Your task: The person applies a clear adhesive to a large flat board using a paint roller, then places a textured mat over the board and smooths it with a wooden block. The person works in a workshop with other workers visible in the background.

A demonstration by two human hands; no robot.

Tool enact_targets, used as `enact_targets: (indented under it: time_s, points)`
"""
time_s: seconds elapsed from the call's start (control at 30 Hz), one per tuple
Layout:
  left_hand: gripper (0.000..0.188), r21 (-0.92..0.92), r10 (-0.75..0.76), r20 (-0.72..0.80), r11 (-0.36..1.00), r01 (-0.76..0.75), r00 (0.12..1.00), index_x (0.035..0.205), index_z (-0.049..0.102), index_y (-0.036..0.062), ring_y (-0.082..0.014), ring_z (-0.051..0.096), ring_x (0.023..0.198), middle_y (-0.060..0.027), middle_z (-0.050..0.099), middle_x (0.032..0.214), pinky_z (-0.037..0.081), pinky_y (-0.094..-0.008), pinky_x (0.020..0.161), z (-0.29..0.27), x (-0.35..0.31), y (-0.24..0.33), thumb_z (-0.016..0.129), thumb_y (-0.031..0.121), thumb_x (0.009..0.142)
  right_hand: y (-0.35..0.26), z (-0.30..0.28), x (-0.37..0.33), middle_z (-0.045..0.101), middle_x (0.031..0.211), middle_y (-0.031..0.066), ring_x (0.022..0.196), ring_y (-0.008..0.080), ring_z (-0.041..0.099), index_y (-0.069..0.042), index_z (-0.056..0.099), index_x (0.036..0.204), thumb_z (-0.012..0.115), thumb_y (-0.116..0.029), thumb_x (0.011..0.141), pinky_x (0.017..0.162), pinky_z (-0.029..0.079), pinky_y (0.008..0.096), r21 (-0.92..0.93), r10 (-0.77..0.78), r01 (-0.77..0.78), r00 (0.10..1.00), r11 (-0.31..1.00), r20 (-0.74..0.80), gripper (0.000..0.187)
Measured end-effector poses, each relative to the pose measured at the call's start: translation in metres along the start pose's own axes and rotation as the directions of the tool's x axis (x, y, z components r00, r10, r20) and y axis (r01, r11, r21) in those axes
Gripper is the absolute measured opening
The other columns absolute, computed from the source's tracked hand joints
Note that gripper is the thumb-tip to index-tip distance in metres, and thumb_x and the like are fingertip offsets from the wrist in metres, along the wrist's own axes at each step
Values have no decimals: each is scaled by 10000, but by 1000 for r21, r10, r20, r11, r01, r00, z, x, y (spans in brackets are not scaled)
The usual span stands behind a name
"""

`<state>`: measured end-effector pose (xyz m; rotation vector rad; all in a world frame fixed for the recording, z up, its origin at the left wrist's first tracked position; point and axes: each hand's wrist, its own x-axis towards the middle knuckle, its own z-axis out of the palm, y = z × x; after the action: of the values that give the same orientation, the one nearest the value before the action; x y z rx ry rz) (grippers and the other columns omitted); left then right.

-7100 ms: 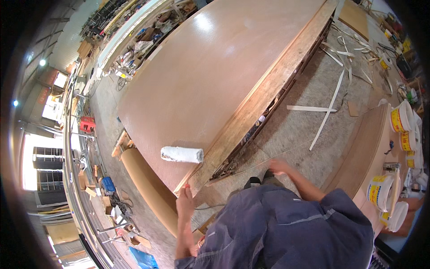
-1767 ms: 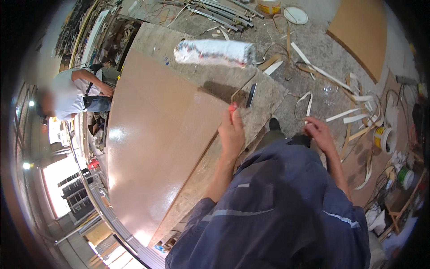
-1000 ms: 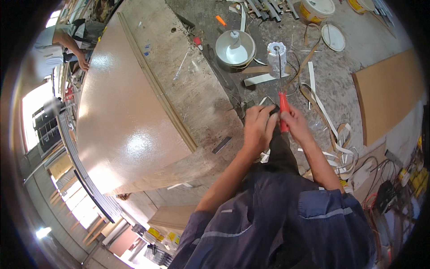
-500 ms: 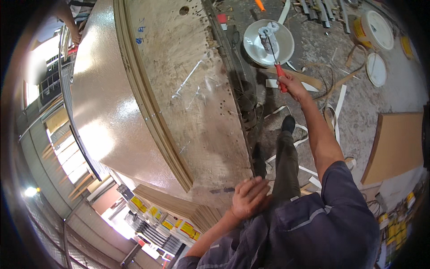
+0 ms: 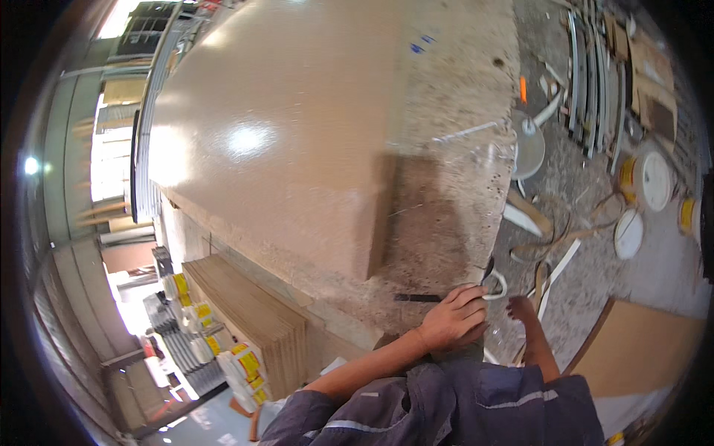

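Observation:
My left hand [image 5: 455, 318] is at the near edge of the worn wooden work table [image 5: 428, 223], fingers curled together; their undersides are hidden, so I cannot make out whether they hold anything. My right hand [image 5: 522, 308] hangs low beside the table's right edge, slightly blurred, with its fingers loosely apart and no tool visible in it. On the table lies a large board [image 5: 297, 141] with a shiny, wet-looking top. Past the table's right edge stands a white bucket [image 5: 531, 156], partly hidden by the tabletop; white material shows at its rim.
Stacked brown boards [image 5: 245, 320] stand at the near left, next to white-and-yellow packages [image 5: 245, 364]. Strips of edging [image 5: 558, 279] litter the floor at right. Lidded tubs [image 5: 654, 182], metal bars [image 5: 587, 82] and a brown panel [image 5: 639, 346] lie beyond.
My right hand has left the red-handled paint roller at the bucket and drawn back near my body. The view has swung left, bringing more of the shiny board into the middle.

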<state>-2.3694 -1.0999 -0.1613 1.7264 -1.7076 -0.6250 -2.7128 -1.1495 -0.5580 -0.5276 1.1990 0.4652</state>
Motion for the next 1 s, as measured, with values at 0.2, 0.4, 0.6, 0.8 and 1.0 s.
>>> enact_targets:
  time_s: [0.2,0.4,0.6,0.8,1.0]
  points:
    - [134,-107,169,-200,975,-193,965,850,580,22,-350,529,1098,-127,578,941,434,-445,959,-27,-13,13,668,110,801,-48,77,-165,583,645,111,477,224,579,36,610,912,400,-4,841,432,514,367,-201,-356,312,904,929,-238,225]
    - [165,-234,66,-25,970,-70,997,915,606,37,-345,600,876,-159,600,886,497,-419,764,-89,-153,31,638,194,876,27,128,-236,571,589,99,455,214,572,13,622,762,525,-149,845,446,513,364,-298,-536,449,756,842,-376,207]
    - [272,-159,-521,156,825,542,839,974,639,60,-408,632,902,-230,658,931,509,-496,757,-117,-420,-84,533,301,906,119,223,-227,578,594,105,494,233,609,-14,604,740,547,-167,856,448,493,381,-926,-599,231,801,300,5,201]
    - [276,-490,-983,-182,71,869,-22,962,719,56,-329,691,841,-174,708,874,539,-419,754,-111,-770,-202,589,258,825,76,377,-191,621,661,128,608,226,646,-15,649,802,592,-116,807,522,508,375,-979,-579,201,794,-42,187,117]
    - [298,-793,-891,-13,-268,548,-454,804,711,0,-242,695,611,-127,698,670,555,-390,671,-75,-937,-141,549,242,866,-25,583,-177,680,778,150,676,209,661,12,679,878,655,-30,736,568,516,365,-958,-365,142,930,251,42,149]
